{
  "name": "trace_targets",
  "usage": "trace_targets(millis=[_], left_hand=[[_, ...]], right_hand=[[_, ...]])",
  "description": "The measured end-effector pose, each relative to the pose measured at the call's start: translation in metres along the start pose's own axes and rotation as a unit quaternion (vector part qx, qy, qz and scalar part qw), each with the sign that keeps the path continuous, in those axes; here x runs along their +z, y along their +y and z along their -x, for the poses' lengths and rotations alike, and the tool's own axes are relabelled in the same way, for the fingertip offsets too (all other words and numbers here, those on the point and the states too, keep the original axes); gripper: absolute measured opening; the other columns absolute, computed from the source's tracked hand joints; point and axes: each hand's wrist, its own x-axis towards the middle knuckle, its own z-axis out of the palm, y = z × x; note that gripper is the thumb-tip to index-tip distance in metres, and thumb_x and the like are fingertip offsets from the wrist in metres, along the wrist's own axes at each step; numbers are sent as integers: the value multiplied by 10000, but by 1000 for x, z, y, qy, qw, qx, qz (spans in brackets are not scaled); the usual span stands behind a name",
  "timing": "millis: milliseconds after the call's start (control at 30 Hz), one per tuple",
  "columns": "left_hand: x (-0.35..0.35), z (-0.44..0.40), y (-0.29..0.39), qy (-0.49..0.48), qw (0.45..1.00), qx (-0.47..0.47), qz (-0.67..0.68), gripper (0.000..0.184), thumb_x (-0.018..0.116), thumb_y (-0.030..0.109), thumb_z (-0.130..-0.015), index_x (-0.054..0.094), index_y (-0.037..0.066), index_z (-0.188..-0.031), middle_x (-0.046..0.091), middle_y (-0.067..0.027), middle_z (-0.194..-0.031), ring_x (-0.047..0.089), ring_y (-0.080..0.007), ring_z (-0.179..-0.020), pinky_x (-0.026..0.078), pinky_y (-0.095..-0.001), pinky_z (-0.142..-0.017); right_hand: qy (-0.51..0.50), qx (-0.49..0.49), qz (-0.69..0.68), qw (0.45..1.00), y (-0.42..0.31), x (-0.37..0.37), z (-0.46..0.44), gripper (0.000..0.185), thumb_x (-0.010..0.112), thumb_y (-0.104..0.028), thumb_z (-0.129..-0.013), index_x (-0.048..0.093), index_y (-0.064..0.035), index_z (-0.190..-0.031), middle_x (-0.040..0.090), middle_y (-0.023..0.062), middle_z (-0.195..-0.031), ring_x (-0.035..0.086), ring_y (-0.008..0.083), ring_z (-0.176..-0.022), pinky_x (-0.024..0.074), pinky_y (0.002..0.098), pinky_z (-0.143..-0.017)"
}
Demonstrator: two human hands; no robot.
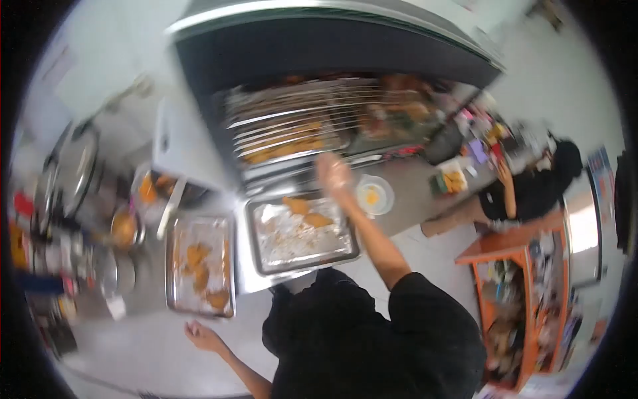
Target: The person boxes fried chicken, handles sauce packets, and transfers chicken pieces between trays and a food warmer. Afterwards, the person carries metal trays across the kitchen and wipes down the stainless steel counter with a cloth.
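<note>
Right hand (pixel 333 174): while it is raised beyond the middle tray (pixel 292 258), blur hides its fingers, so I cannot tell whether it grips anything.
Left hand (pixel 203 337): released, fingers loosely bent, just off the near edge of the left tray (pixel 179 279).
Middle tray: on the body side of the right hand, with two browned pieces (pixel 318 220) among crumbs; much of its shiny bottom is uncovered.
Left tray: just beyond the left hand, several pieces already in it.
Wire rack (pixel 266 125): beyond the right hand, more pieces beneath.
Overall: seemingly partway, food spread across three places; how much remains is unclear.
</note>
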Motion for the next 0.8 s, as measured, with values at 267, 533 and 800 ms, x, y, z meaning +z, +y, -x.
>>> trace_targets(millis=[267, 533, 800], left_hand=[[72, 76, 224, -401, 827, 361, 162, 328, 708, 106, -818, 638, -9, -1117, 661, -197, -1027, 632, -378, -935, 506, -407, -827], [107, 116, 302, -388, 773, 462, 195, 151, 623, 33, -833, 716, -10, -944, 693, -191, -833, 669, -375, -770, 530, -401, -730], [139, 140, 293, -579, 749, 311, 89, 179, 623, 91, -882, 723, -38, -955, 714, -181, -776, 710, -216, -684, 535, -311, -680]], right_hand=[[-605, -146, -113, 775, -111, -22, 137, 464, 398, -488, -985, 618, -106, -1132, 616, 148, -1130, 563, 326, -1043, 423, 454, -934], [-518, -169, -200, 814, -42, -46, 136, 435, 387, -429, -1015, 591, -91, -1198, 498, 169, -1352, 476, 352, -1226, 336, 424, -1066], [-449, -133, -457, 756, 33, -73, 172, 512, 372, -384, -1040, 371, -83, -1454, 398, 160, -1477, 307, 302, -1405, 249, 379, -1148]])
